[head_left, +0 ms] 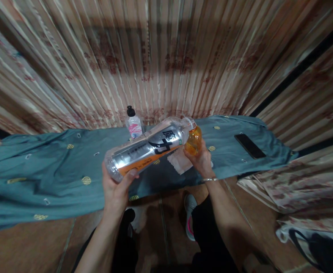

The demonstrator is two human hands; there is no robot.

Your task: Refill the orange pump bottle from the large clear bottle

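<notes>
My left hand is wrapped round the base end of a large clear plastic bottle with a silver and orange label. The bottle lies tilted across the middle, its neck pointing right. At its mouth is a small bottle of orange liquid, gripped from below and behind by my right hand. The two openings meet or overlap; whether they touch, I cannot tell. Beneath the hands, a whitish tissue lies on the cloth. Behind the large bottle stands a small clear bottle with a black cap and a pink-and-white label.
A teal cloth with yellow prints covers the narrow table. Towards its right end lies a black phone. Pleated patterned curtains hang close behind and at the sides. A bag with dark straps sits at the lower right.
</notes>
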